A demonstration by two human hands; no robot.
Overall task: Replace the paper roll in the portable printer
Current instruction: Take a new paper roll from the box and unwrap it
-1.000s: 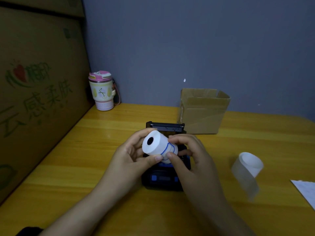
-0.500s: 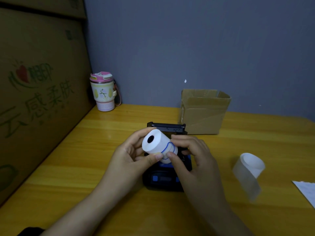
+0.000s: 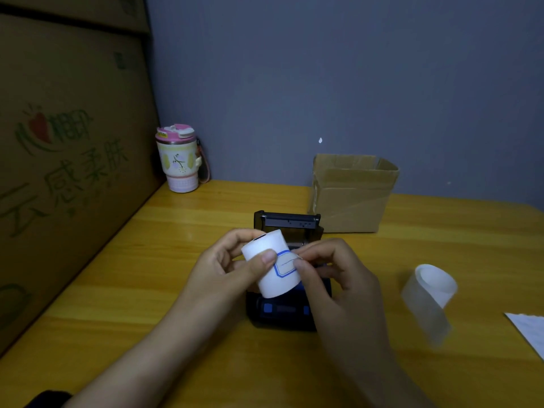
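Observation:
A white paper roll (image 3: 272,270) with a blue-edged sticker on its side is held above the black portable printer (image 3: 287,312). My left hand (image 3: 226,270) grips the roll, thumb on its front. My right hand (image 3: 332,278) pinches the sticker's edge with thumb and forefinger. The printer sits on the wooden table (image 3: 176,290) with its lid (image 3: 287,220) standing open at the back; its paper bay is mostly hidden behind the roll and my hands. A loose curled strip of white paper (image 3: 432,293) lies to the right of the printer.
An open cardboard box (image 3: 353,192) stands behind the printer at the right. A pink-lidded tumbler (image 3: 178,159) sits at the back left by a large printed carton (image 3: 67,172). A white sheet (image 3: 530,328) lies at the table's right edge.
The roll has been turned so its side with the sticker faces me and its core hole points up and away. My right fingers have moved onto the sticker's edge.

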